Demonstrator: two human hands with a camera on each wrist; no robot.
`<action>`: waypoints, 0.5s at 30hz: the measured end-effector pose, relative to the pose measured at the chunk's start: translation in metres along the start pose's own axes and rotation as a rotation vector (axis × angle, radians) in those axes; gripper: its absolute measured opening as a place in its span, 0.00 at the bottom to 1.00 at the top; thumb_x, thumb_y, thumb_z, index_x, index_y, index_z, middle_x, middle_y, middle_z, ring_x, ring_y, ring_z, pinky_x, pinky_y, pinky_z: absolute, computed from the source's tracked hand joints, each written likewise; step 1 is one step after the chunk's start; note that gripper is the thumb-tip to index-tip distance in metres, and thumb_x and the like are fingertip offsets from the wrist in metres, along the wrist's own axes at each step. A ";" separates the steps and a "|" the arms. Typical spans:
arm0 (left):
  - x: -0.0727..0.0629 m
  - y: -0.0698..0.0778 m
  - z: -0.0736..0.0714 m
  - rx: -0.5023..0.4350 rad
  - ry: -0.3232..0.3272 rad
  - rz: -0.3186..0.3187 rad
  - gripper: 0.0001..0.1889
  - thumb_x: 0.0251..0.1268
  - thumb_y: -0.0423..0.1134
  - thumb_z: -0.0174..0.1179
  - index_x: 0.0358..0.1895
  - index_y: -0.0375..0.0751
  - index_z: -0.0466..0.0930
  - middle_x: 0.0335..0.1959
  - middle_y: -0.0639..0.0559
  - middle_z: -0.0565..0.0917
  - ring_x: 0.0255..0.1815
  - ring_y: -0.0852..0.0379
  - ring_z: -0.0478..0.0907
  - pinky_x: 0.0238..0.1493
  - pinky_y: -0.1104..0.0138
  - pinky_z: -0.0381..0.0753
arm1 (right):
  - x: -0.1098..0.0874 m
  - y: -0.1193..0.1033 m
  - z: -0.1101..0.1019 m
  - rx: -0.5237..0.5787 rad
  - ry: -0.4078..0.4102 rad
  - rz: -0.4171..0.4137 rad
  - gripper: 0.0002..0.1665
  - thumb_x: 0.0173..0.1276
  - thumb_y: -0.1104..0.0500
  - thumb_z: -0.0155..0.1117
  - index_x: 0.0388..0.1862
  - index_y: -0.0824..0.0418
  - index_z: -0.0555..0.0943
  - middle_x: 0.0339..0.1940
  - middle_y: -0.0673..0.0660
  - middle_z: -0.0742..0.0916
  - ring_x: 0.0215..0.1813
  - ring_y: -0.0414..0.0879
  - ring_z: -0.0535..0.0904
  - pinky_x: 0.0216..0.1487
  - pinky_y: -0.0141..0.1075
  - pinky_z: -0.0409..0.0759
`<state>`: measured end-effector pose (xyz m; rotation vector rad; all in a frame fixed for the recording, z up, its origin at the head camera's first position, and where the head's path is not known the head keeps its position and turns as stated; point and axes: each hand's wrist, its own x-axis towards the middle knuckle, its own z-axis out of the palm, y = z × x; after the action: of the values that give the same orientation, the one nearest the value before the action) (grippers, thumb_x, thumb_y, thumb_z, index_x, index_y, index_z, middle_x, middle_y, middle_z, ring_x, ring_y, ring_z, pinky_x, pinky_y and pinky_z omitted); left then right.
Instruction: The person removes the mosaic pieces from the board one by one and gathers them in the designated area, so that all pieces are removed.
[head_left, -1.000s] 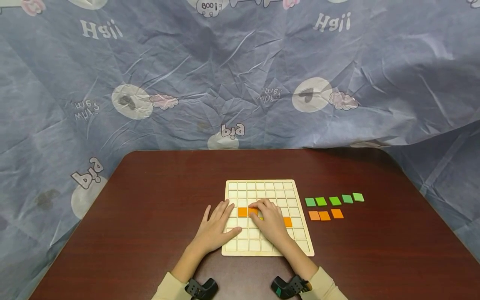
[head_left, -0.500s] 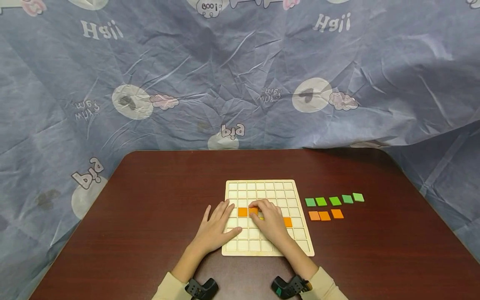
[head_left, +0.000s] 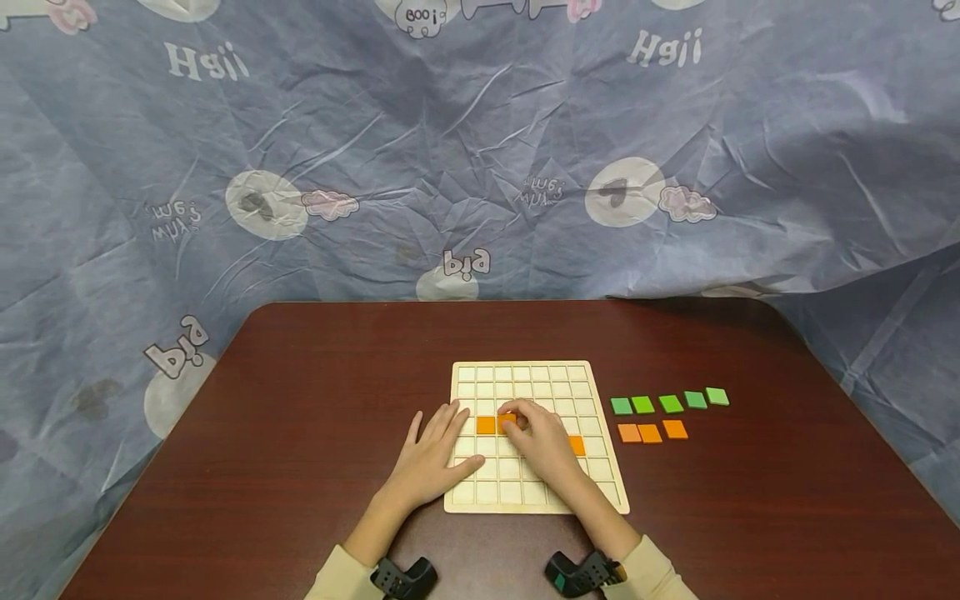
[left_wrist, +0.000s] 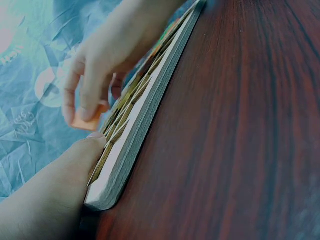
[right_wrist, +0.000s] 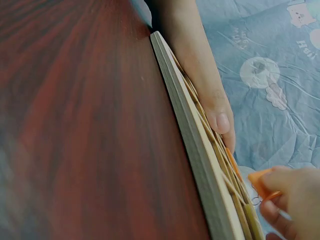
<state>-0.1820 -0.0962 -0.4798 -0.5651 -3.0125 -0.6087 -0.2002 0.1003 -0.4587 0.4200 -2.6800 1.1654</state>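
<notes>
A pale wooden grid board (head_left: 510, 493) lies on the table. My left hand (head_left: 431, 458) rests with fingers spread on its left side, thumb on the near left cells. My right hand (head_left: 547, 442) is over the middle of the board and pinches an orange square tile (head_left: 506, 421) between thumb and fingers. Both wrist views show this pinched tile (left_wrist: 87, 120) raised off the board at a tilt. Left of it, a second orange tile (head_left: 486, 425) sits in a grid cell. Another orange tile (head_left: 577, 446) shows just right of my right hand, which hides the cells beneath.
To the board's right lie a row of several green tiles (head_left: 670, 404) and, nearer, a row of three orange tiles (head_left: 650, 433). The dark red-brown table (head_left: 337, 375) extends around the board. A grey-blue printed cloth (head_left: 450, 150) hangs behind it.
My right hand has shifted slightly, and the orange tile in its fingers now looks raised. A yellow patch seen beneath the hand earlier is hidden now. My left hand stays put.
</notes>
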 end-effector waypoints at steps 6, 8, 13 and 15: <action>0.000 0.000 -0.001 -0.010 -0.013 -0.001 0.41 0.59 0.69 0.40 0.72 0.52 0.49 0.74 0.54 0.48 0.74 0.56 0.45 0.71 0.49 0.34 | 0.001 -0.004 -0.015 0.106 -0.008 0.097 0.10 0.61 0.58 0.62 0.42 0.49 0.80 0.33 0.47 0.82 0.33 0.38 0.73 0.33 0.28 0.71; 0.000 0.000 -0.001 -0.014 -0.013 0.001 0.41 0.59 0.70 0.40 0.72 0.52 0.49 0.74 0.54 0.48 0.74 0.56 0.45 0.71 0.49 0.33 | 0.001 -0.002 -0.022 0.107 -0.009 0.109 0.10 0.61 0.58 0.62 0.42 0.50 0.80 0.34 0.48 0.82 0.34 0.39 0.74 0.33 0.29 0.71; -0.001 0.000 -0.002 -0.021 -0.007 0.004 0.41 0.59 0.69 0.40 0.72 0.52 0.49 0.74 0.54 0.48 0.74 0.56 0.45 0.71 0.49 0.33 | 0.000 0.011 -0.042 0.050 0.014 0.093 0.10 0.61 0.60 0.62 0.42 0.51 0.80 0.34 0.48 0.82 0.34 0.40 0.74 0.32 0.28 0.71; -0.001 0.000 -0.002 -0.024 -0.007 0.006 0.41 0.59 0.69 0.40 0.72 0.52 0.49 0.74 0.54 0.48 0.74 0.56 0.45 0.71 0.50 0.33 | -0.002 0.019 -0.052 0.017 0.031 0.085 0.10 0.61 0.60 0.62 0.42 0.51 0.80 0.35 0.48 0.82 0.34 0.40 0.73 0.31 0.27 0.70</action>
<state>-0.1815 -0.0972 -0.4778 -0.5778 -3.0135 -0.6444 -0.2014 0.1515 -0.4368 0.2914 -2.6873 1.2074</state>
